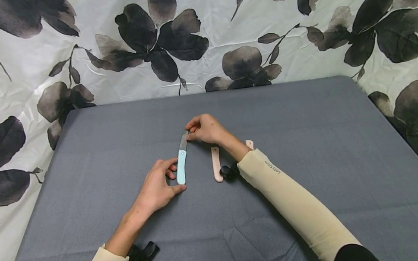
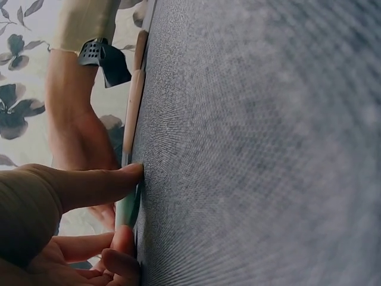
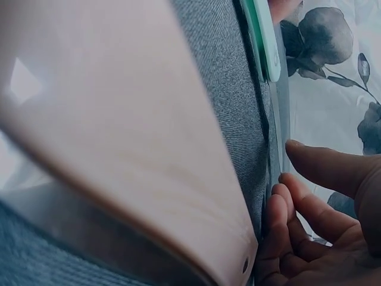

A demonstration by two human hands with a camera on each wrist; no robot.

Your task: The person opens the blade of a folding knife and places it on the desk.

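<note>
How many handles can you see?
3: a blue handle at the left hand, a pink handle right of it, and another pink handle partly hidden by the right arm, which may hide more.

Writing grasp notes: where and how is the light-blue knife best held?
By the middle of its handle, probably, from the near left, pinching across its width: the handle is long and slim, and the bare blade points away from the person.
</note>
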